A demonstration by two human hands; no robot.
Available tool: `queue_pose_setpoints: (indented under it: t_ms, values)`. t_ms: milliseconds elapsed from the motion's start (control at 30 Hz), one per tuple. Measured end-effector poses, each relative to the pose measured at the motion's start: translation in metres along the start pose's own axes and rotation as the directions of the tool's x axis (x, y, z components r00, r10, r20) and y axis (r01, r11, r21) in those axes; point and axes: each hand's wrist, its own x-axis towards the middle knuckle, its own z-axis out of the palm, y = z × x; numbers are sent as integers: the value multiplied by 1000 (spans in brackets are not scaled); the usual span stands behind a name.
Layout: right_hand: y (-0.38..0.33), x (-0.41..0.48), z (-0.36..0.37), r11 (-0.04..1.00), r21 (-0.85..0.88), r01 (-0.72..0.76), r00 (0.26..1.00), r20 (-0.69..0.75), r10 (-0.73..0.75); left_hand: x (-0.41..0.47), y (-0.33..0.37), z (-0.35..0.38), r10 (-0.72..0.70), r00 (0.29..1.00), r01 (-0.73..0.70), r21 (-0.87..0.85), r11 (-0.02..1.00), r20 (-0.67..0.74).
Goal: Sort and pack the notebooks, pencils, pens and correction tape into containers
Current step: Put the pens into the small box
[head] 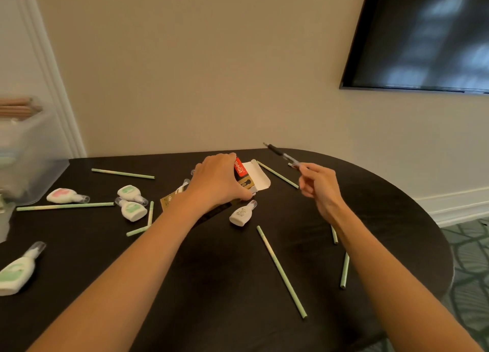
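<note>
Right hand grip: Your right hand pinches a pen by its near end, between thumb and fingertips.
Pen position: It is in the air, slanting up toward the far left, just right of the box mouth and not yet inside.
Left hand grip: Your left hand clasps the pen box from above, with the fingers curled over its far side and the thumb at its near edge.
Box: Red and gold cardboard lying flat at the middle of the table. Its white end flap is open toward the right.
Arm pose: Both bare forearms reach forward from the near edge. The left angles toward the far right. The right wrist is bent, turning the hand leftward toward the box.
Risk, aim: The pen's tip points above and beyond the mouth. Unless you level it, it may strike the flap or slide over the top.
Risk, grip: You hold the pen at one end only, so a knock could swing it loose.
Risk, box: If your left hand eases, the push may shove the light box away.
Risk, clutter: A correction tape lies just near of the box, and a green pencil lies just right of the flap. Either could be nudged.
Farther out: More green pencils and correction tapes are scattered across the table. A clear container stands at the far left.
</note>
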Motion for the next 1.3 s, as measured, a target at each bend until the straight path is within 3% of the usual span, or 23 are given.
queue_pose_setpoints:
  t_ms: [133, 300, 433, 667, 867, 1000, 1300]
  values:
    - [-27, -25, 6, 988, 154, 3, 978, 204, -35, -15, -17, -14, -56, 998, 55, -28, 998, -23]
    - [-46, -41, 23, 998, 56, -7, 931, 366, -14, -33, -33, -27, -72, 996, 71, -15, 997, -51]
    - [-58, -53, 48, 999, -21, 38, 878, 478, -23, -48, -40, -33, 3, 1000, -2, 38, 999, -18]
    - [-69, -82, 102, 946, -274, 174, 714, 696, 70, -73, -51, -31, 42, 999, -43, 54, 998, 29]
    - [-64, -89, 119, 964, -162, 209, 775, 629, -63, -86, -77, -36, -52, 998, 52, 0, 999, 33]
    - [-59, -95, 138, 915, -182, 359, 748, 643, -165, -88, -88, -38, -61, 998, 62, -8, 998, 35]
    - [-52, -92, 172, 874, -247, 419, 793, 568, -219, -78, -99, -42, -66, 998, 66, -20, 998, 20]
